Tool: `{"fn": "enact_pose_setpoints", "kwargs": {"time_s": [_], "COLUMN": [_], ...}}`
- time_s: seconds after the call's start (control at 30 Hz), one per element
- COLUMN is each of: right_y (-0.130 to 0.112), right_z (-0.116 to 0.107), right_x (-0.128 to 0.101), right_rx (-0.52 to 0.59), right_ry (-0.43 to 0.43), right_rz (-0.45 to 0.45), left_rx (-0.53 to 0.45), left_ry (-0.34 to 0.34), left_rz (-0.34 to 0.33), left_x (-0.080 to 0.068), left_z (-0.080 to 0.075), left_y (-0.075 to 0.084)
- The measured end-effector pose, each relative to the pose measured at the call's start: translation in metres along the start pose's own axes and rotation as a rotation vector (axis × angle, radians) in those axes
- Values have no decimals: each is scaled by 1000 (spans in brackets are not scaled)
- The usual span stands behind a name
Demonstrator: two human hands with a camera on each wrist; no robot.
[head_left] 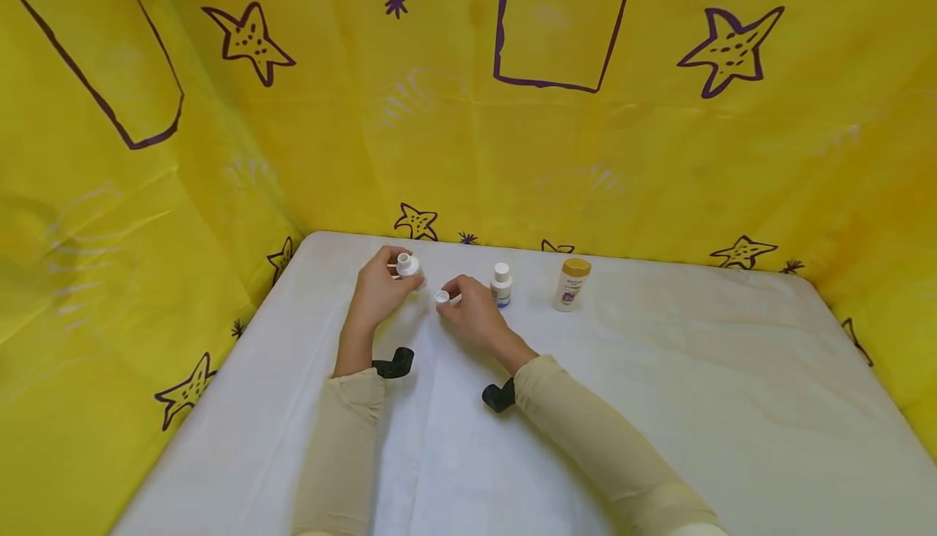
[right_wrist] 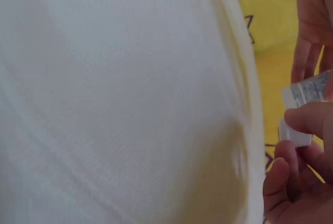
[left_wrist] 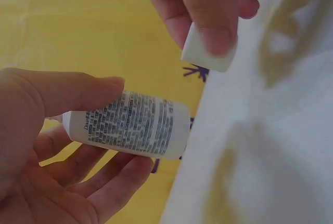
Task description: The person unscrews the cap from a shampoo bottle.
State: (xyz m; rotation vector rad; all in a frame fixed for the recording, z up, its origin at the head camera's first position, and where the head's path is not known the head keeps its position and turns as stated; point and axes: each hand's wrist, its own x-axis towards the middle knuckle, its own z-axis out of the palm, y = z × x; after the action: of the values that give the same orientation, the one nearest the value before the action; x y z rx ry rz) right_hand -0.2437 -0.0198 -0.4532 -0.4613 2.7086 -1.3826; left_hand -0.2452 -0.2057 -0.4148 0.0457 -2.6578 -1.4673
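My left hand [head_left: 394, 274] grips a small white bottle [head_left: 407, 264] with printed text on its label, tilted on its side [left_wrist: 130, 125], thumb on top and fingers underneath. Its neck shows bare in the head view. Just to its right, my right hand [head_left: 451, 295] pinches a small white cap [head_left: 442, 297] between thumb and fingers. The left wrist view has the cap [left_wrist: 208, 52] a little above the bottle's base, apart from it. In the right wrist view the cap [right_wrist: 294, 133] sits just below the bottle [right_wrist: 308, 91].
A second white-capped bottle [head_left: 501, 284] and a bottle with a tan cap [head_left: 571, 284] stand to the right of my hands. All rest on a white-covered table [head_left: 659, 406]. Yellow sheeting with purple stars [head_left: 732, 48] walls the back and sides.
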Motion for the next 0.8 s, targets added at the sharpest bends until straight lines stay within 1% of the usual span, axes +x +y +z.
{"fn": "enact_pose_setpoints", "kwargs": {"time_s": [0.13, 0.3, 0.57, 0.8], "right_y": [5, 9, 10, 10], "right_z": [5, 9, 11, 15], "right_x": [7, 10, 9, 11], "right_rx": [-17, -37, -59, -97], "right_ry": [9, -1, -21, -63], "right_rz": [32, 49, 23, 16], "left_rx": [-4, 5, 28, 43], "left_ry": [-25, -62, -102, -134], "left_rz": [-18, -38, -65, -128], "left_x": [3, 3, 4, 3], "left_z": [3, 6, 5, 2], "left_y": [-7, -10, -14, -18]}}
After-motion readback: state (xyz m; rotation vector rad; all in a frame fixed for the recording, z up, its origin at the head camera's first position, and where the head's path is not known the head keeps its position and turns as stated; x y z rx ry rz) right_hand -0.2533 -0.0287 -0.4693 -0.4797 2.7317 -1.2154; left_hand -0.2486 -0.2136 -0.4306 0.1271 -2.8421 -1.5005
